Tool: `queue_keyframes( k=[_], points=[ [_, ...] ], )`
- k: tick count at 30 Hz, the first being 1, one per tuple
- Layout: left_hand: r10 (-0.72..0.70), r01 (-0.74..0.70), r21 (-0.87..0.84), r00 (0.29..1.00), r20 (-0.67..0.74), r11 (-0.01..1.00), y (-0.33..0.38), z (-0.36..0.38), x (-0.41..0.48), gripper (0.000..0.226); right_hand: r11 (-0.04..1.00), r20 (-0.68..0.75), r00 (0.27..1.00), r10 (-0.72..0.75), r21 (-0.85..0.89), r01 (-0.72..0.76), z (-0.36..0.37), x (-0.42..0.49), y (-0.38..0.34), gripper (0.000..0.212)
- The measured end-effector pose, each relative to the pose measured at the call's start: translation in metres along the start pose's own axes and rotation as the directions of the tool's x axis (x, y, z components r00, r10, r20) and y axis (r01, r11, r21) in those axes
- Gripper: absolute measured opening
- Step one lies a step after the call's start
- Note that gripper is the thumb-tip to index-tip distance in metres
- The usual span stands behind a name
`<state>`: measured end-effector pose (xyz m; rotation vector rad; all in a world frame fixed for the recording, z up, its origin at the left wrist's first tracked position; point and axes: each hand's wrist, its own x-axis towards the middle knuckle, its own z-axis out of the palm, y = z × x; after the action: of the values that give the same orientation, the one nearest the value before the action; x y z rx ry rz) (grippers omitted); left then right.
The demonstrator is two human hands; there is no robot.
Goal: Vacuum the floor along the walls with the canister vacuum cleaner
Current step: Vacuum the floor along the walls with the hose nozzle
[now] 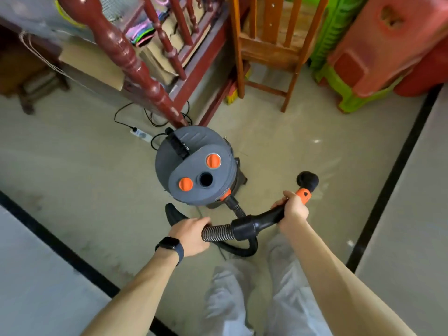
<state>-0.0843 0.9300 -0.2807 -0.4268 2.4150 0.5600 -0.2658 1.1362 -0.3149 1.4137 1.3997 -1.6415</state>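
Upper left: dark red turned-wood bed post (126, 52), glossy, slanting across frame. Its spindled rail (180, 32) runs behind.
Flat brown cardboard sheets (97, 61) are stacked under the frame, with folded multicoloured fabric (145, 32) above them.
White power strip (141, 135) lies at the foot of the post. Thin black cables (116, 117) loop beside it.
Top centre: brown slatted wooden chair (269, 44), upright. Yellow broom bristles (232, 96) sit beside its left front leg.
Right of the chair: salmon-red plastic stool (388, 52) nested over a lime-green plastic stool (351, 100).
Far left: small dark wooden stool (31, 81), blurred.
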Motion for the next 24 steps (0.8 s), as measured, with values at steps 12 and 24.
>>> queue_keyframes(
  k=[12,24],
  points=[
    [0.104,-0.108,-0.011,0.915,0.389,0.994,0.079,0.036,0.008,0.030,0.971,0.057,0.973,-0.225,-0.070,0.229,-0.055,-0.004,-0.047,0.018],
    [0.299,-0.411,0.169,0.838,0.457,0.896,0.121,0.059,0.074,0.032,0.854,-0.247,0.947,-0.206,0.428,0.297,-0.167,0.013,-0.027,0.026]
  ],
)
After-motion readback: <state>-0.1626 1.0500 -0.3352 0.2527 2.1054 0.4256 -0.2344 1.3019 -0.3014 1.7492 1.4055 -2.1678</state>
